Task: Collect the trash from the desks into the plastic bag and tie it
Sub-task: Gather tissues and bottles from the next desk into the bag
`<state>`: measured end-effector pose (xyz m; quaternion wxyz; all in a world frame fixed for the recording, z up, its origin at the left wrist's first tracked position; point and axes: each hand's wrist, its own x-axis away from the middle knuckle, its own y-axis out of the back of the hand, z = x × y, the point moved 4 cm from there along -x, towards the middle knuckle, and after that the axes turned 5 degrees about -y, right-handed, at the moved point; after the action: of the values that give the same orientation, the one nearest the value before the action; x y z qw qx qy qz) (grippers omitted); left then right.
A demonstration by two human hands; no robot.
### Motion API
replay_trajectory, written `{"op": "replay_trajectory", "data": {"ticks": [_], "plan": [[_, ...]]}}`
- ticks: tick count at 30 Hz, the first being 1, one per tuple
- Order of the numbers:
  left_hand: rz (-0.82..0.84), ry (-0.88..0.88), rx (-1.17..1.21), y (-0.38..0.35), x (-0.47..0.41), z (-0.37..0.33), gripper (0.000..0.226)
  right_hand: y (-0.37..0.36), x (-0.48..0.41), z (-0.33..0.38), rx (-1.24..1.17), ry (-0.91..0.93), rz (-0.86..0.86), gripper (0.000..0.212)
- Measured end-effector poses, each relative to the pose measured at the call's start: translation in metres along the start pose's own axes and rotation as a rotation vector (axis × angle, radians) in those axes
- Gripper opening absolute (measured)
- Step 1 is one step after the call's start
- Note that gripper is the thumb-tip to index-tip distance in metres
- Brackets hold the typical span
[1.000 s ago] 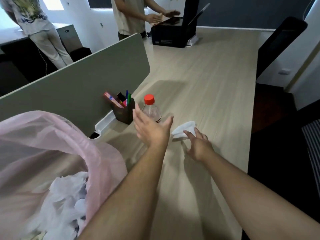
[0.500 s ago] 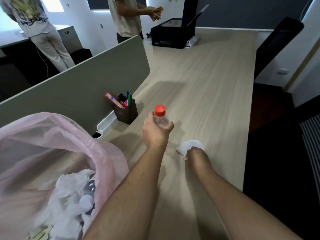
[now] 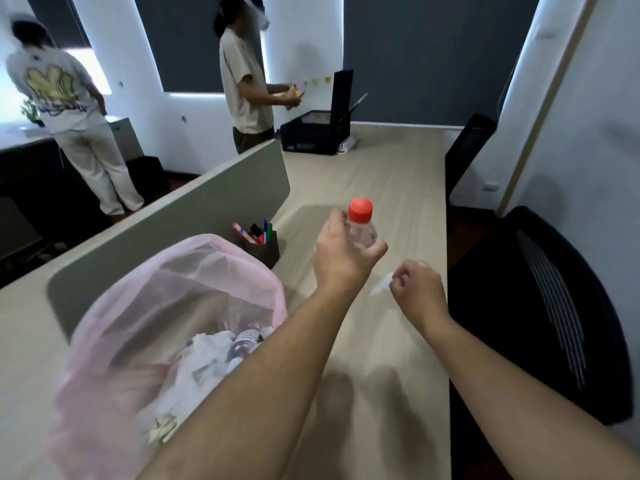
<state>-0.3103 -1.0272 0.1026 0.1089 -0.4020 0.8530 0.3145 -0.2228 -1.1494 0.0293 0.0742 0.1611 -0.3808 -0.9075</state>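
My left hand (image 3: pixel 341 258) grips a small clear plastic bottle (image 3: pixel 363 230) with a red cap, lifted above the wooden desk (image 3: pixel 388 174). My right hand (image 3: pixel 417 289) is curled round a white tissue (image 3: pixel 380 287), mostly hidden, with one corner sticking out to the left. A pink plastic bag (image 3: pixel 138 306) stands open at the lower left. Inside it lie crumpled white tissues and a clear bottle. Both hands are to the right of the bag's rim.
A dark pen holder (image 3: pixel 261 242) with coloured pens stands behind the bag, against a grey divider panel (image 3: pixel 194 209). A black printer (image 3: pixel 317 133) sits at the desk's far end. A black chair (image 3: pixel 540 306) is at the right. Two people stand beyond the divider.
My left hand took hold of the bottle and lifted it off the desk. My right hand closed on the tissue and raised it. The view tilted up.
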Motion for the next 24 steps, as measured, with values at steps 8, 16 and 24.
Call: {"op": "replay_trajectory", "data": {"ticks": [8,16,24], "plan": [[-0.097,-0.202,-0.051,0.17,0.008,-0.041,0.046,0.05,0.082,0.143,-0.25,0.284,-0.234,0.014],[-0.174,-0.198,-0.375,0.268,0.047,0.061,0.058,-0.051,0.181,0.214,-0.176,0.435,0.181,0.017],[-0.047,-0.164,-0.539,0.255,0.069,0.117,0.066,-0.061,0.174,0.195,0.287,0.441,-0.055,0.025]]}}
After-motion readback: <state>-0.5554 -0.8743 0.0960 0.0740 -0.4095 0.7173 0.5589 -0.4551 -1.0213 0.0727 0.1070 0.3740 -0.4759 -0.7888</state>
